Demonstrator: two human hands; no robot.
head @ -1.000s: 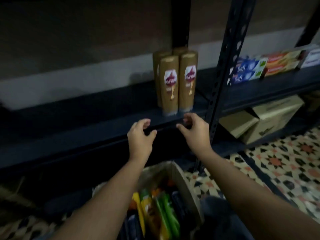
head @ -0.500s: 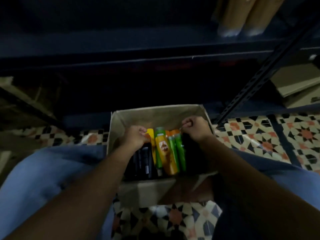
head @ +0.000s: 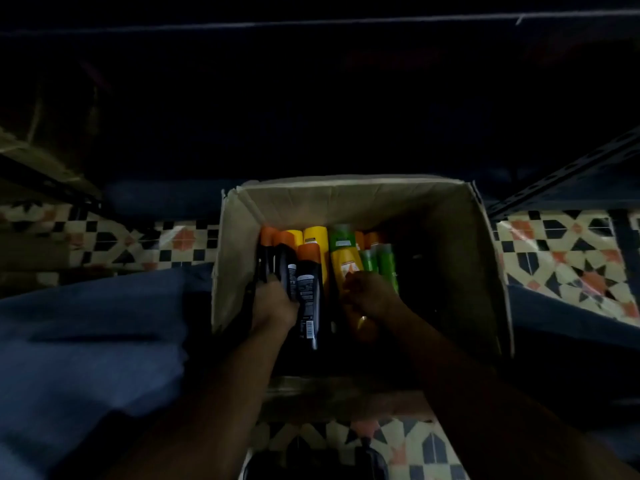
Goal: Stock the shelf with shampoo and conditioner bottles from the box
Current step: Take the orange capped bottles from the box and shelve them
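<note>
Left hand (head: 273, 303) grips one black bottle (head: 306, 292); right hand (head: 372, 296) grips one yellow bottle (head: 343, 268), two green bottles (head: 382, 263) beside it.

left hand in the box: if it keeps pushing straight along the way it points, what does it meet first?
Probably the black bottles: the left hand points toward the box's far wall and already touches them at its fingertips. Depth is murky; whether its grip has closed is unclear.

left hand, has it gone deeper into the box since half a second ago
Yes. The left hand has moved from the yellow bottle tops back toward the box's near side, now curled around a black bottle.
</note>
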